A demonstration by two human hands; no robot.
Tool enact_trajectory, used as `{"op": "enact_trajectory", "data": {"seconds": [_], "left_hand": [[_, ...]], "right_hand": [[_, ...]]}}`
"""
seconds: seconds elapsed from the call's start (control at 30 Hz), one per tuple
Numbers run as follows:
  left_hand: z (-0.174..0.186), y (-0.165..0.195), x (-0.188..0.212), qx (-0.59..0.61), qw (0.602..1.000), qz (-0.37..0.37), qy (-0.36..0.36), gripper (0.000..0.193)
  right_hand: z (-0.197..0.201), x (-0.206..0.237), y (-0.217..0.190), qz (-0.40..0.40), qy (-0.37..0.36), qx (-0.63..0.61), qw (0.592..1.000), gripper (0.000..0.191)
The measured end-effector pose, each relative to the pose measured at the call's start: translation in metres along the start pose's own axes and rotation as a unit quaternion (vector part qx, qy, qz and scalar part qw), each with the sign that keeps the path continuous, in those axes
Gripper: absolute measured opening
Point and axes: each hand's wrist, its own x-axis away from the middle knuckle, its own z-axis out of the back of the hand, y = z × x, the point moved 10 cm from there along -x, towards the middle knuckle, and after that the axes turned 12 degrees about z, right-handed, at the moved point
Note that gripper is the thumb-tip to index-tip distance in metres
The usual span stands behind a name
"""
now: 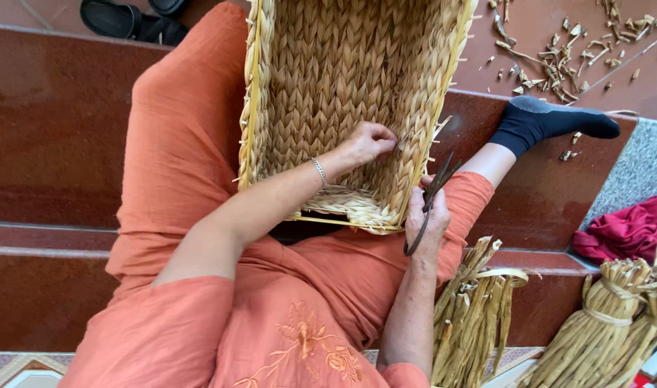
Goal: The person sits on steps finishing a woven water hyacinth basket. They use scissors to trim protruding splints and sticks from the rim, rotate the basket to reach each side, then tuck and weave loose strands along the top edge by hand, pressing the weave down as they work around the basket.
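Note:
A large woven straw basket [343, 65] rests on my lap, its open side facing me. My left hand [371, 140] reaches inside it and pinches a strand of the weave on the right wall. My right hand [425, 219] sits just outside the basket's near right corner and grips a pair of dark scissors [433, 197], blades slightly apart and pointing up toward the rim. A thin bracelet circles my left wrist. I wear orange clothes and a black sock [551, 122].
Bundles of dried straw [476, 309] stand at my right, with more tied bundles [609, 316] further right. A red cloth [627, 230] lies on the grey ledge. Cut straw scraps [558, 57] litter the red step above. Black sandals [127, 21] sit top left.

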Motion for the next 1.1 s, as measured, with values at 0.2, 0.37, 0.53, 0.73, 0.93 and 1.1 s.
{"op": "enact_trajectory", "data": {"seconds": [0.2, 0.37, 0.53, 0.73, 0.93, 1.1], "left_hand": [[-0.011, -0.016, -0.012, 0.184, 0.981, 0.015, -0.063, 0.021], [-0.009, -0.007, -0.014, 0.157, 0.980, 0.015, -0.118, 0.022], [-0.008, -0.006, -0.013, 0.153, 0.975, 0.003, -0.161, 0.030], [-0.003, -0.015, -0.015, 0.162, 0.970, 0.040, -0.177, 0.031], [-0.012, -0.016, -0.016, 0.179, 0.967, -0.010, -0.181, 0.028], [-0.013, -0.018, -0.017, 0.189, 0.964, 0.013, -0.189, 0.027]], "right_hand": [[-0.007, 0.000, -0.005, 0.008, -0.004, -0.022, 1.000, 0.025], [-0.007, -0.003, -0.016, 0.029, -0.013, 0.037, 0.999, 0.026], [-0.008, 0.004, -0.009, -0.031, -0.005, 0.042, 0.999, 0.025], [-0.011, 0.004, -0.023, 0.030, -0.008, 0.014, 0.999, 0.023], [-0.012, 0.005, -0.018, 0.011, 0.002, 0.017, 1.000, 0.025], [-0.012, 0.005, -0.023, 0.034, -0.001, 0.037, 0.999, 0.025]]}}
